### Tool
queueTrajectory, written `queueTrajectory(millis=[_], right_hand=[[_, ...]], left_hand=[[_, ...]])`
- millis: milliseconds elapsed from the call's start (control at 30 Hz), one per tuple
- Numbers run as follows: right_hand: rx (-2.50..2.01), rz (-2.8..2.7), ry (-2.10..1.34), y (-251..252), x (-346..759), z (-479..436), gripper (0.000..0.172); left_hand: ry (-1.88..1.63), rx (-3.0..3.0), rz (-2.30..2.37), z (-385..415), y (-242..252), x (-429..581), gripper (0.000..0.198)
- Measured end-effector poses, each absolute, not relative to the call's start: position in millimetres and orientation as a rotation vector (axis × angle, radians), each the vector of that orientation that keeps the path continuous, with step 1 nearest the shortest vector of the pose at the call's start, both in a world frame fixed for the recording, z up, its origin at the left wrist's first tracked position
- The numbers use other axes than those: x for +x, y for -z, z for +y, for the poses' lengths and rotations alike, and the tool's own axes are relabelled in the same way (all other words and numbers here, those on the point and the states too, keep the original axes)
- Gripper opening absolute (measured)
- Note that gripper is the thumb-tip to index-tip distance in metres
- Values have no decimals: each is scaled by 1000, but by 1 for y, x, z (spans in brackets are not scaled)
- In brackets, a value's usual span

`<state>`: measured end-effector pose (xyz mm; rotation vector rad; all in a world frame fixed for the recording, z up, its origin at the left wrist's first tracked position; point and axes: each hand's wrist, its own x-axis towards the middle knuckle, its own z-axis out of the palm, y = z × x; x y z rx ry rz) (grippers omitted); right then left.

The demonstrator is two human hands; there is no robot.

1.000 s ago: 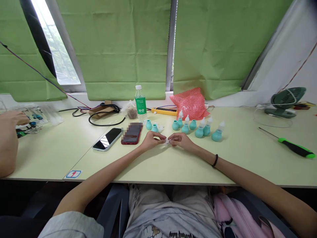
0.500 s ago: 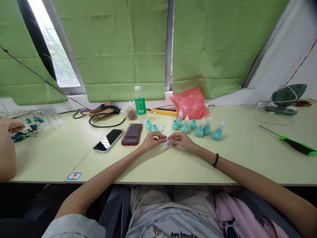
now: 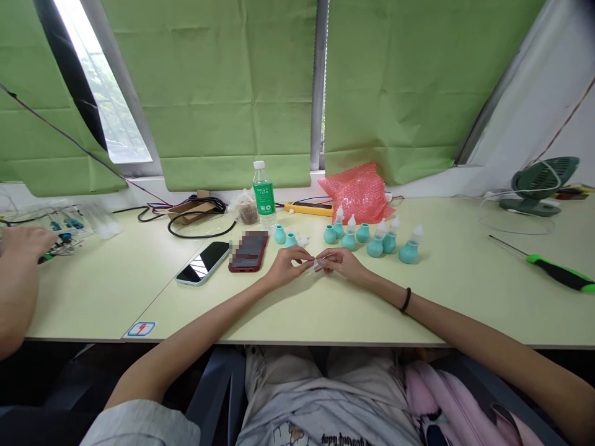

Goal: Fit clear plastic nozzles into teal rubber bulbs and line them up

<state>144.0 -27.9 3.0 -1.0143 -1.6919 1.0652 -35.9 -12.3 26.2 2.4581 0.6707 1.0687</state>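
Observation:
My left hand point(image 3: 290, 265) and my right hand point(image 3: 343, 263) meet over the table, fingers pinched together. Between their fingertips is a small clear plastic piece point(image 3: 317, 265), mostly covered, so its exact shape cannot be made out. Behind my left hand stand two open teal rubber bulbs point(image 3: 279, 234), with small whitish pieces point(image 3: 303, 240) beside them. Past my right hand are several teal bulbs, some with clear pointed nozzles, such as the nozzle-topped bulb point(image 3: 408, 249) at the right. An open bulb point(image 3: 362, 233) stands among them.
Two phones point(image 3: 203, 262) lie left of my hands. At the back are a water bottle point(image 3: 264, 201), a yellow tool point(image 3: 309, 209) and a pink bubble-wrap bag point(image 3: 357, 195). A screwdriver point(image 3: 558, 271) and a fan point(image 3: 542, 179) are rightward. Another person's arm point(image 3: 18, 279) reaches in from the left.
My hands stay together on the clear piece, with only slight finger movement. At the far left, the other person's hand has shifted over the small parts there.

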Motion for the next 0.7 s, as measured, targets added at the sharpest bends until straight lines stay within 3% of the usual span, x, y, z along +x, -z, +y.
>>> queueTrajectory(millis=[700], right_hand=[[-1005,-1646,-1050,-1,143,-28,28]], left_hand=[[-1005,2324,764,-16,-25,-34,28]])
